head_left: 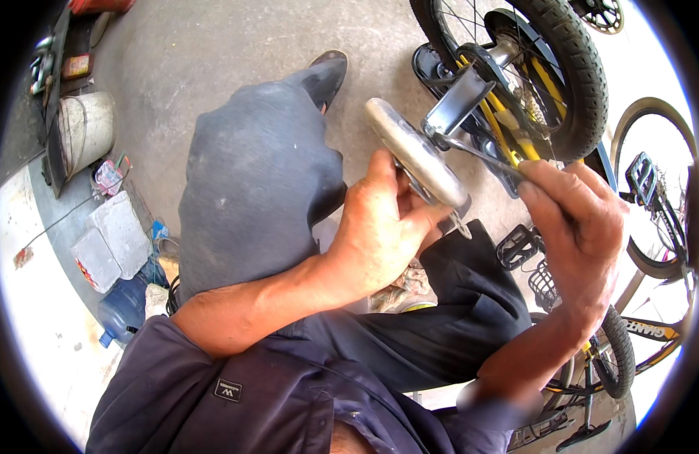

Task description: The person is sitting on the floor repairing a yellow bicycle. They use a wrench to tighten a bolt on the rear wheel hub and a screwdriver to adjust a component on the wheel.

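Observation:
My left hand grips a small silver-grey wheel, seen nearly edge-on, with fingers and thumb at its lower side. A dark metal bracket stands off the wheel's upper right side, towards the bicycle. My right hand is closed on the end of a slim metal wrench. The wrench's far end meets the joint between bracket and wheel. Below the wheel, near my left thumb, a small metal piece sticks out; its kind is unclear.
A yellow-and-black bicycle with a knobby tyre lies close at the upper right. More bicycles, one with a thin wheel, stand along the right. At left are a white bucket, grey blocks and a blue water jug.

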Motion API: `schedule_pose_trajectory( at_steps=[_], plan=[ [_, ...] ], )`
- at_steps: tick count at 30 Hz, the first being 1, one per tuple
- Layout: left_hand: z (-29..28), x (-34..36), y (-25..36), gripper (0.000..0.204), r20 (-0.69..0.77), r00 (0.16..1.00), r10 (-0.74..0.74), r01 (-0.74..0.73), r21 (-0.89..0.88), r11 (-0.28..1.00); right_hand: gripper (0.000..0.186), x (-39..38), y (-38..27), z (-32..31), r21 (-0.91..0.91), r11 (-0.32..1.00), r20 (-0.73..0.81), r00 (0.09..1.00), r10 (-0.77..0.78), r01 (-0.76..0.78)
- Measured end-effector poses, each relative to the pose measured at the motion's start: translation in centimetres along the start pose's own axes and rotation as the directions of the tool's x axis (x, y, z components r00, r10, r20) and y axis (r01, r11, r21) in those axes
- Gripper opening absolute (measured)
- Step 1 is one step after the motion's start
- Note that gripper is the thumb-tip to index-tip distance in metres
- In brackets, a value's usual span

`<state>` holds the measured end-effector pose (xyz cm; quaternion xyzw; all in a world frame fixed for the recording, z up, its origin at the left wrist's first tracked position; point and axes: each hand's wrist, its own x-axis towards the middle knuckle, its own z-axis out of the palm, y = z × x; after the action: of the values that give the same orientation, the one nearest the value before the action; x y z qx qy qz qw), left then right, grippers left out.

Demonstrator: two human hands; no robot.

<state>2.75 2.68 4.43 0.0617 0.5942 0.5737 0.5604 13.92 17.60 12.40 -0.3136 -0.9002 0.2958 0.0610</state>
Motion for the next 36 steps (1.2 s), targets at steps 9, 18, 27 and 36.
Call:
schedule_pose_trajectory(
  at_steps=[9, 18, 27, 36],
  plan=[
    [0.1, 0.0, 0.0, 0.045, 0.004, 0.999, 0.040, -0.040, -0.031, 0.999, 0.015, -0.3, -2.1, 0.6, -0.108, 0.993, -0.042, 0.998, 0.042, -0.047],
    [0.0, 0.1, 0.1, 0.044, 0.011, 1.000, 0.000, 0.000, -0.020, 1.000, 0.015, 0.3, -0.5, 0.5, -0.082, 0.994, -0.028, 0.997, -0.076, 0.074],
    [-0.4, 0.2, -0.4, 0.037, 0.038, 0.998, 0.049, -0.051, 0.040, 0.998, 0.015, 0.1, 0.0, 0.8, -0.129, 0.981, -0.032, 0.989, -0.147, 0.141],
    [-0.7, 0.1, 0.4, 0.037, 0.080, 0.997, -0.009, -0.001, 0.123, 0.992, 0.019, 0.1, 0.4, 0.8, -0.127, 0.985, -0.043, 0.991, -0.125, 0.118]
  ],
)
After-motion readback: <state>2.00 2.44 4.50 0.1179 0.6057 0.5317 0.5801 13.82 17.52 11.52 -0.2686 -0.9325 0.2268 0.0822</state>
